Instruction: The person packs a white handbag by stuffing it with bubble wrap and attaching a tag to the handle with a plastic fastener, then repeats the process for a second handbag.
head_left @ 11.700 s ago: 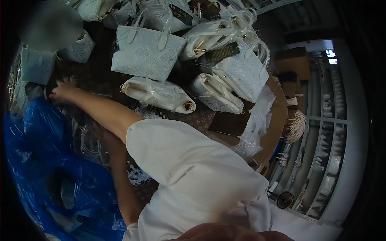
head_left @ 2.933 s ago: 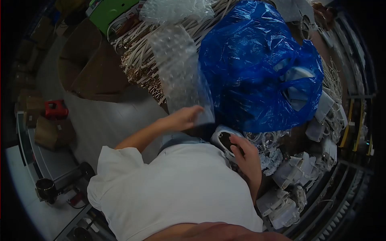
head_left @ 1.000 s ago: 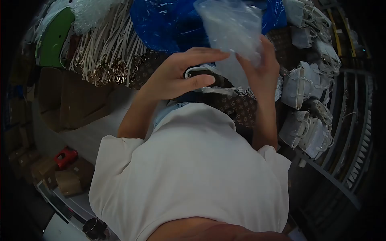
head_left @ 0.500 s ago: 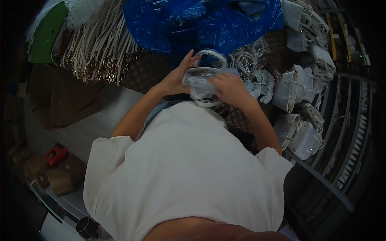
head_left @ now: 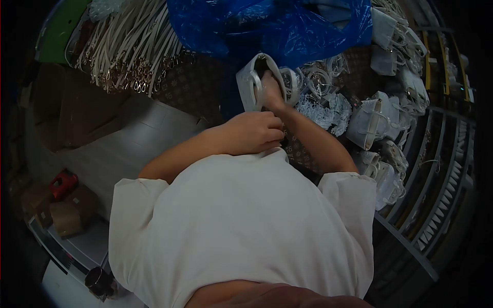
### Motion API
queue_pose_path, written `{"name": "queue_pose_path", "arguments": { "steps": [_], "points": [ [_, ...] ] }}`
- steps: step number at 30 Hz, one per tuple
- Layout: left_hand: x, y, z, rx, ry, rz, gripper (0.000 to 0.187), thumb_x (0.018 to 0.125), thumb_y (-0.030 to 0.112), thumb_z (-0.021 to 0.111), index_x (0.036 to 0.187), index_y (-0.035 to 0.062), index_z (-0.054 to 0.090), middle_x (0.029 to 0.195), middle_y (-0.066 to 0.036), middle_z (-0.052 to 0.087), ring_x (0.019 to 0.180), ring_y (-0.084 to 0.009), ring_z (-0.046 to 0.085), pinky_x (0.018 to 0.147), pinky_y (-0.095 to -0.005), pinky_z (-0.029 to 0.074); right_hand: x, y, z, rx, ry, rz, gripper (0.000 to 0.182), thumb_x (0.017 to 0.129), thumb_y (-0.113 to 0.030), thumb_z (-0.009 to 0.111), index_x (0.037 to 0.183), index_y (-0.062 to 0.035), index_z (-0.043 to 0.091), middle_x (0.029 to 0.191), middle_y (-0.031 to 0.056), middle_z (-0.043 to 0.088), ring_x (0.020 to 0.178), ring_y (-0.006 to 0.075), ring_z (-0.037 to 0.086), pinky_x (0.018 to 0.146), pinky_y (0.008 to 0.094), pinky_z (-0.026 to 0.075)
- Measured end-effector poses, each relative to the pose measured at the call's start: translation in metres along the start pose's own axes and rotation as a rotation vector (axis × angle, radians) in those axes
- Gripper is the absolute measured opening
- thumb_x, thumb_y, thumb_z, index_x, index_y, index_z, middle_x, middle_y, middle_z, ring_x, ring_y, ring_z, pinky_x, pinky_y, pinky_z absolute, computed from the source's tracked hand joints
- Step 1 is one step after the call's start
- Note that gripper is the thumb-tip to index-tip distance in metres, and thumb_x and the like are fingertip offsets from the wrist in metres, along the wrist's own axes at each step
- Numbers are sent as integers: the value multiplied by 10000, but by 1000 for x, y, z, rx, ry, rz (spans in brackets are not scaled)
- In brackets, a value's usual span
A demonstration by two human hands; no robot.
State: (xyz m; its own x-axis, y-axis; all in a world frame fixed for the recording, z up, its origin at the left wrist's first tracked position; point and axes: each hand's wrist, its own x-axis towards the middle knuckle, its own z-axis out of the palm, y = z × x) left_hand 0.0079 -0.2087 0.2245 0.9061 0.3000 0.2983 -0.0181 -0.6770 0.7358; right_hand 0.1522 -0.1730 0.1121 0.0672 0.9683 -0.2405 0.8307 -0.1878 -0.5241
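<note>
A small white handbag (head_left: 247, 88) is tilted in front of me, its mouth facing right and one handle loop across its near side. My right hand (head_left: 273, 93) reaches into the mouth and holds the bag from there; the fingertips are hidden inside. Close to my shirt, below the bag, my left hand (head_left: 257, 131) has its fingers curled closed beside my right wrist. What it holds, if anything, is hidden. Another white loop handle (head_left: 291, 86) shows just right of the bag.
Blue plastic sheeting (head_left: 272, 31) lies beyond the bag. Many pale straps (head_left: 131, 43) with gold clasps lie at the left. Wrapped white handbags (head_left: 375, 118) line the right, near clear wrapped pieces (head_left: 323, 110). A metal rack (head_left: 436, 169) stands at far right, a brown box (head_left: 84, 110) at left.
The handbag has turned so its mouth faces right, and the plastic around it no longer shows. My right hand has gone into it. My left hand has left the bag and come toward my body.
</note>
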Motion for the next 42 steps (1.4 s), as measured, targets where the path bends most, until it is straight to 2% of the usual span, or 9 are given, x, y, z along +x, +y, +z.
{"name": "queue_pose_path", "arguments": {
  "steps": [4,9,15,19,22,27,31,34,42],
  "points": [
    [-20,-53,39,808,-241,-91,214,714,158,589,903,83,656,950,-38,589,1019,-189,484,926,-325,364,6,-19,-21,71,-110,167,610,748,-218,625,1113,173,331,995,327,527,938,400,554,795,393,465],
    [-44,-61,-1,809,-350,111,213,687,109,556,863,109,675,1012,-21,572,1051,-199,454,979,-332,328,-24,-32,-52,-527,-179,-618,435,780,-227,611,1046,95,491,985,318,543,872,402,571,727,438,468],
    [-60,-70,-42,678,-270,79,117,656,93,589,725,118,680,985,-33,573,1026,-193,458,947,-297,371,-8,-64,-60,-626,-861,-624,186,760,-186,559,790,-27,650,908,173,608,814,301,614,720,372,499],
    [-49,-75,-54,712,-451,-47,113,666,84,584,736,76,672,942,-28,588,977,-190,476,903,-276,387,-9,-40,-1,-690,-712,-781,206,769,-197,524,834,-51,654,909,164,617,803,276,620,713,360,499],
    [-48,-69,-39,780,-421,-64,92,670,107,585,696,92,672,896,-24,603,960,-181,487,870,-264,393,-19,-10,50,-498,33,-899,238,754,-176,493,907,-76,644,978,155,619,784,257,619,719,352,484],
    [-46,-53,-1,733,-663,-588,115,696,155,573,653,116,671,759,-25,636,848,-188,559,719,-307,440,-25,-31,31,-551,-153,-748,196,757,-168,512,866,-68,641,885,129,631,722,259,618,664,355,480],
    [-46,-52,9,831,-636,-593,113,696,151,569,662,120,673,747,-24,636,773,-199,573,659,-323,441,-23,-17,18,-397,-456,-714,229,790,-184,519,978,-80,599,813,114,642,681,283,622,596,372,499],
    [-48,-52,-6,794,-671,-443,118,708,144,562,683,116,674,775,-35,625,812,-200,560,653,-319,432,-29,-13,10,87,-2,-908,273,810,-197,515,1057,-82,536,771,139,634,645,302,618,548,385,500],
    [-80,-69,-38,61,-2,-351,115,726,-6,581,820,18,643,829,-78,569,824,-204,510,683,-302,433,-24,-27,18,-291,-416,-662,328,840,-214,464,1128,-61,494,921,150,628,761,300,624,654,386,497]
  ]
}}
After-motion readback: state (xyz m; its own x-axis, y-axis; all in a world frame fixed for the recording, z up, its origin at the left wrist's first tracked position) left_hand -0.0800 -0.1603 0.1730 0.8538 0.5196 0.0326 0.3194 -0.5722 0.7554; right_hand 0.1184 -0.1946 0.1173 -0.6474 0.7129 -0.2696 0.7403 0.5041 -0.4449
